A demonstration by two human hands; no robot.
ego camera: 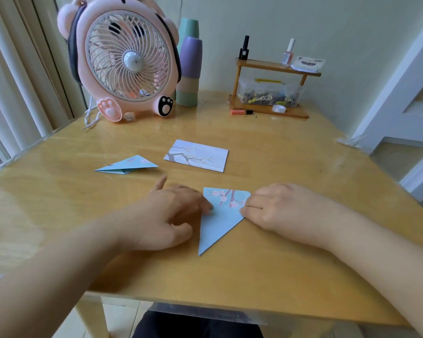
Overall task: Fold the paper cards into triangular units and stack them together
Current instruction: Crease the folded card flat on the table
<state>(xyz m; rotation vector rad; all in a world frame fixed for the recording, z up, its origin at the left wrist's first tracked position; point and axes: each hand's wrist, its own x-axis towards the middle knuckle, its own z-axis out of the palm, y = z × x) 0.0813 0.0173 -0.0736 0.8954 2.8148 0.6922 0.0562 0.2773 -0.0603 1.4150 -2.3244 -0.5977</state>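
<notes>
Head view of a wooden table (291,240) with 3 paper pieces and both hands at work. At far left stands a pink bear-shaped fan (122,59), with a stack of pastel cups (189,69) just to its right, touching the fan's edge in this view. On the table's left half, nearer than the fan, lies a finished blue triangular unit (128,164), flat and apart from both hands. To its right, near the centre, lies an unfolded rectangular card (197,156) printed with a blossoming branch, also untouched.

The left hand (171,213) rests on the table just left of the blue card being folded (220,215); its fingers are loosely curled and their tips press down on the card's left edge, with the index finger lifted and pointing away from the person. Whether any finger grips the paper cannot be told. The card being folded lies flat near the person, between the 2 hands, as a triangle with its long point toward the near table edge and pink blossoms printed on its far part. The right hand (276,208) lies palm down just right of it, with fingers bent and fingertips pressing the card's right corner.

At far right stands a small wooden shelf (276,67) carrying 2 nail polish bottles (287,52), with a clear plastic box (266,93) on its lower level and a roll of clear tape (279,108) beside the box.
</notes>
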